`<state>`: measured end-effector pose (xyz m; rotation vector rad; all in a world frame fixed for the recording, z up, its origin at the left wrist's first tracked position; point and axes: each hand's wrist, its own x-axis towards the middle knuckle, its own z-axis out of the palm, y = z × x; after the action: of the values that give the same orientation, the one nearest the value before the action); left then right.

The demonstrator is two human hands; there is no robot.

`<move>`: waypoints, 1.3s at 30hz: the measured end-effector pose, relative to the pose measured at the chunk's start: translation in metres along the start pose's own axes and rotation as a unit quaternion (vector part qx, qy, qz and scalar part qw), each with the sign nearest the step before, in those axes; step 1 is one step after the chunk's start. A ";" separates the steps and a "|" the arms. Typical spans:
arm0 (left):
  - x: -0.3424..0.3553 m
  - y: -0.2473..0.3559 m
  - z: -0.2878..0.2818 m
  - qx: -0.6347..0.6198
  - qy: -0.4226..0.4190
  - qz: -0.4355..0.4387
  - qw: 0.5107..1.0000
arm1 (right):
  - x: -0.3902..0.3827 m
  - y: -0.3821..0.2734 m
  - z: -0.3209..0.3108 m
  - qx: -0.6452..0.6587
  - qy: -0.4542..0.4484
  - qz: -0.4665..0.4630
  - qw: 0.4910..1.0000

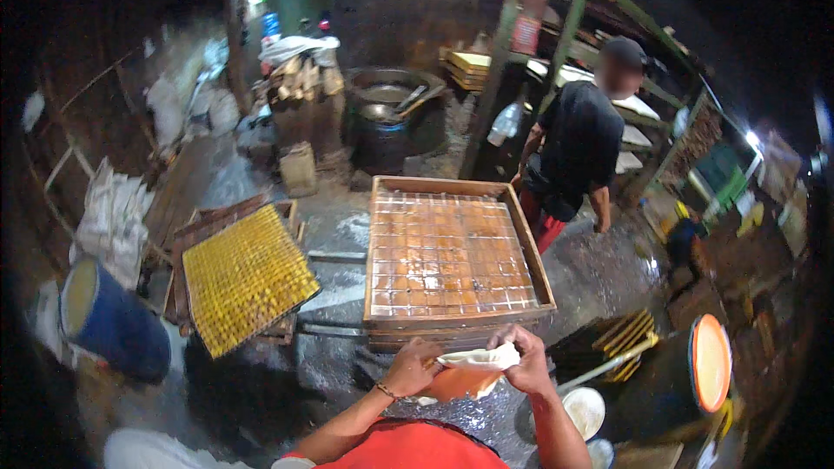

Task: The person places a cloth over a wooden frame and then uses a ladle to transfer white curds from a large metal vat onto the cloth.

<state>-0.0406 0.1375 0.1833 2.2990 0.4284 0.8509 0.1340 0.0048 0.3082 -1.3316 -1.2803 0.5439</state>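
Note:
My left hand (414,370) and my right hand (526,362) both grip a white cloth (476,359), bunched between them just in front of me. Below its folded edge shows an orange-brown patch; whether that is cloth or something behind it, I cannot tell. Directly beyond my hands sits a square wooden frame (375,243) with raised sides. Inside lies a wet, shiny orange-brown surface (443,247) crossed by a grid of thin lines. My fingers are closed on the cloth near the frame's close side, and my left wrist wears a bracelet.
Left of the frame, a yellow gridded slab (248,282) rests on wooden trays. A blue barrel (130,330) stands far left, and an orange-rimmed drum (711,363) stands right. White buckets (582,411) are by my right forearm. Another person (573,148) stands beyond the frame, near a large pot (382,113).

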 end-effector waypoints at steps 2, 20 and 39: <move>0.011 0.016 -0.003 -0.013 0.037 -0.020 0.999 | 0.000 -0.001 -0.009 0.003 -0.011 0.004 1.000; 0.057 0.081 -0.011 -0.091 0.110 0.038 0.989 | -0.029 0.019 -0.020 -0.107 -0.016 -0.039 0.993; -0.005 0.039 0.042 -0.036 0.012 -0.012 0.999 | 0.008 -0.014 0.026 -0.070 0.155 -0.108 0.979</move>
<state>-0.0133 0.0870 0.1831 2.2146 0.4280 0.8697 0.1083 0.0185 0.3176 -1.3131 -1.1979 0.0899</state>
